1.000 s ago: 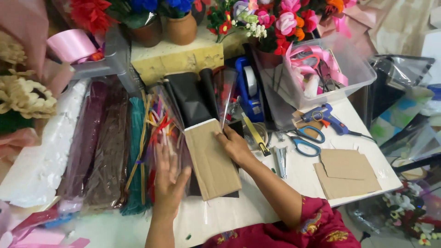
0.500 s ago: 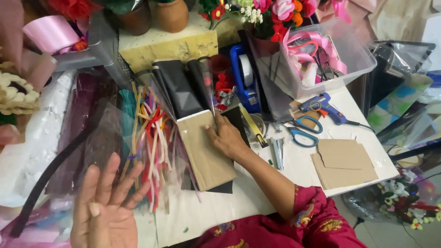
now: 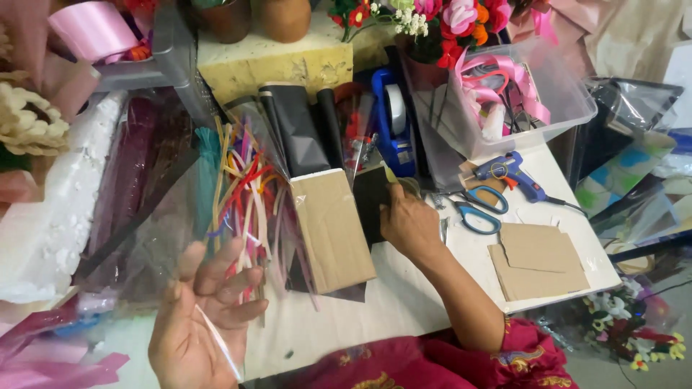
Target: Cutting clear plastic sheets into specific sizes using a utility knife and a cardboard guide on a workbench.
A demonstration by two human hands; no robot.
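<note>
Just left of the frame's centre a flat tan cardboard block (image 3: 333, 229) lies on the white tabletop (image 3: 404, 302), its far short end edged in white and its right long side against a black sheet of paper (image 3: 371, 204). The right hand (image 3: 409, 225) rests on that black sheet beside the block, fingers bent and pressed down on its edge; whether they pinch it or only pin it cannot be told. At lower left the left hand (image 3: 202, 317) is raised palm up, fingers spread and loosely curled, with a thin clear plastic strip (image 3: 220, 346) lying across the palm, not gripped. Above it spills a bundle of coloured paper strips in a clear bag (image 3: 241, 191). To the right lie blue-handled scissors (image 3: 476, 209), a blue glue gun (image 3: 508, 173) and a stack of brown card pieces (image 3: 537, 261). Judged from this, the block is being lined up against the black paper; care would be needed to keep the two edges flush.
</note>
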